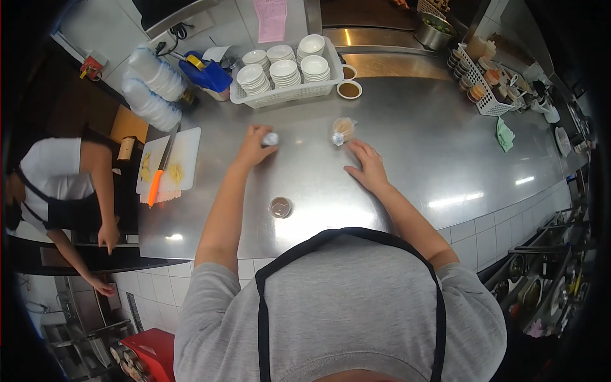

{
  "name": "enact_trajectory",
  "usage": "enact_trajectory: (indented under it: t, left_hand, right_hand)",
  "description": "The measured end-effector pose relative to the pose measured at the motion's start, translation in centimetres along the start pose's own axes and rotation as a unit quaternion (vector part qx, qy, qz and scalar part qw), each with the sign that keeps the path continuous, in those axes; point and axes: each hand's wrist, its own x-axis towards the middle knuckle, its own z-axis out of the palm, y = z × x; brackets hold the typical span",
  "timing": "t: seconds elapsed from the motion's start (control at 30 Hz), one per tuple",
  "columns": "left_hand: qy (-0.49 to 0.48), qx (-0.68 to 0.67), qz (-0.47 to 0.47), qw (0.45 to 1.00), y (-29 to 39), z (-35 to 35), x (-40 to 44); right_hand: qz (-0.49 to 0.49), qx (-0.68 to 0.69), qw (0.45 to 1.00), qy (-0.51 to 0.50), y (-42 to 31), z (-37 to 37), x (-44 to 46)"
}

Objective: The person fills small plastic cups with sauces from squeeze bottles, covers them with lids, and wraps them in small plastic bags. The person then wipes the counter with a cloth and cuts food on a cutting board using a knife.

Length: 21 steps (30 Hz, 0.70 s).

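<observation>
Counter, steel: near edge beside the person's grey shirt; left edge just beside a cutting board bearing an orange-handled knife. Wide steel span from right hand to green cloth; narrower span between both hands. Left hand: grip closed on a small clear-and-white item, detail blurred. Right hand: grip released, fingers spread just beside a bagged cup; contact cannot be told. Dark-filled cup: nearer the person, apart from both hands. White basket: at back, holding stacked bowls; two sauce bowls beside it. Surface: glossy, bright reflections. Room: white tiles; co-worker at left.
</observation>
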Motion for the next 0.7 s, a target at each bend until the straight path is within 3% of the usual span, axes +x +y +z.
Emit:
enact_trajectory:
  t: [0.1,0.2,0.27,0.33,0.37,0.4,0.43,0.7]
  left_hand:
    - [-0.042,-0.044,0.011,0.998,3.4,1.0,-2.0]
    - [-0.036,-0.061,0.021,0.997,4.7,2.5,-3.3]
    - [-0.013,-0.052,0.041,0.998,5.4,3.1,-3.6]
    - [-0.038,-0.076,0.018,0.996,6.3,3.5,-4.2]
    - [-0.039,-0.076,0.019,0.996,7.0,3.7,-4.5]
    - [-0.008,-0.079,0.052,0.995,8.1,3.7,-4.9]
    - [0.021,-0.081,0.085,0.993,9.2,3.4,-5.2]
    - [0.089,0.016,0.198,0.976,14.4,1.2,-6.1]
  right_hand:
    - [-0.031,-0.023,0.999,0.025,0.2,0.5,2.1]
    - [-0.034,-0.04,0.998,-0.025,-0.5,0.7,3.0]
    - [0.052,0.143,0.986,-0.063,-2.9,1.4,3.2]
    - [0.017,0.185,0.98,-0.078,-4.9,2.7,2.7]
    - [0.126,0.322,0.929,-0.13,-6.1,3.1,2.4]
    - [0.23,0.449,0.845,-0.175,-6.8,3.0,2.4]
    - [0.25,0.509,0.796,-0.211,-6.9,2.6,2.5]
    - [0.214,0.559,0.793,-0.113,-7.0,0.1,1.7]
